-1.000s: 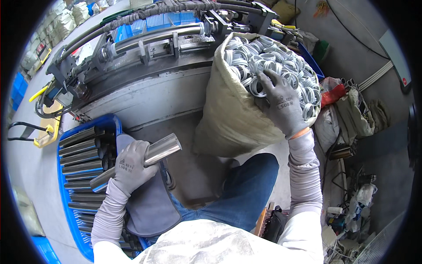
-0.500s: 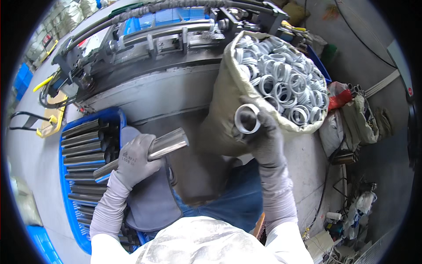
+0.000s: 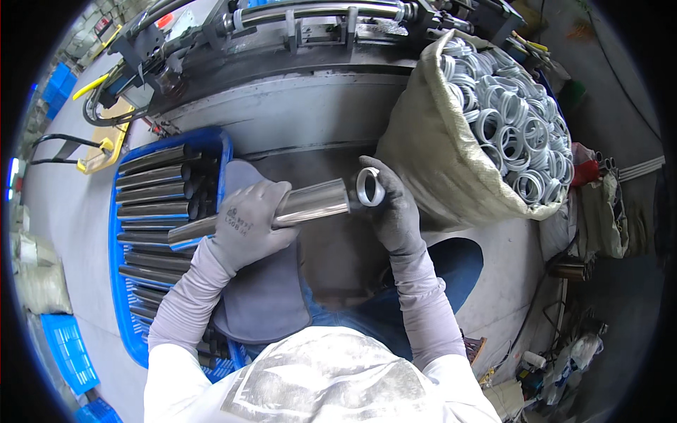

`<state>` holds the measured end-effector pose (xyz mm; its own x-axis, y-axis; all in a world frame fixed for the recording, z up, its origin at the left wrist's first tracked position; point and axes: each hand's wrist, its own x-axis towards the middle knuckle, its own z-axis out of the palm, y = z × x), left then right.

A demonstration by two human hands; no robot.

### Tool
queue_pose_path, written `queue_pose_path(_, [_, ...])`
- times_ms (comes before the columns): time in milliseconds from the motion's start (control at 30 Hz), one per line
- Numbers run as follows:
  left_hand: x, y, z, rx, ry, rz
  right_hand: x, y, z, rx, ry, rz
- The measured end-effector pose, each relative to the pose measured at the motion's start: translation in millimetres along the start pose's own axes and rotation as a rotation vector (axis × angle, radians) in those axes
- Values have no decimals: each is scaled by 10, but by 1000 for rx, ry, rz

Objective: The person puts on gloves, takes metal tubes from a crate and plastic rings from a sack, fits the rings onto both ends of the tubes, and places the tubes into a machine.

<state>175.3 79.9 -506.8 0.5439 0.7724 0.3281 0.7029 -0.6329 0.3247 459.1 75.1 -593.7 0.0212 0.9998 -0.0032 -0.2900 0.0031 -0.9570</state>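
Observation:
My gloved left hand (image 3: pixel 252 224) is wrapped round a shiny metal tube (image 3: pixel 316 203) that slants across it, its right end pointing at my other hand. Between the fingers of my gloved right hand (image 3: pixel 399 215) is a pale grey ring (image 3: pixel 369 187), held just off the tube's right end with a narrow gap between them. A large cloth sack (image 3: pixel 430 134) full of similar rings (image 3: pixel 513 144) stands to the right. On the left, a blue plastic crate (image 3: pixel 120 282) holds stacked dark, glossy tubes (image 3: pixel 151 197).
Across the far side runs a machine bench (image 3: pixel 282 88) with a long metal bar (image 3: pixel 324 10) mounted over it. A grey cushioned seat (image 3: pixel 264 303) lies below my left hand. Farther left stands a yellow-edged cart (image 3: pixel 106 151); bags and loose scraps (image 3: pixel 564 359) lie at the right.
My right hand has brought the ring left, away from the sack, to the tube's end. My left hand and the tube appear slightly farther right, and the whole view has shifted.

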Motion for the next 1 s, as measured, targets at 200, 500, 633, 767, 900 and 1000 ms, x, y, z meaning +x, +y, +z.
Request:
queue_pose_path(200, [30, 14, 27, 47, -79, -10, -16, -100, 265, 365, 117, 34])
queue_pose_path(500, [39, 25, 32, 51, -131, -32, -198, 43, 213, 239, 38, -148])
queue_pose_path(633, [37, 22, 56, 94, -130, -16, -294, -177, 196, 139, 34, 133])
queue_pose_path(767, [33, 20, 65, 99, -104, -5, -401, -298, 254, -39, 52, 136])
queue_pose_path(900, [19, 50, 69, 50, -148, -45, -419, -234, 375, -129, 111, 43])
queue_pose_path(1000, [72, 110, 82, 65, -198, -32, -274, 87, 318, -120, 9, -231])
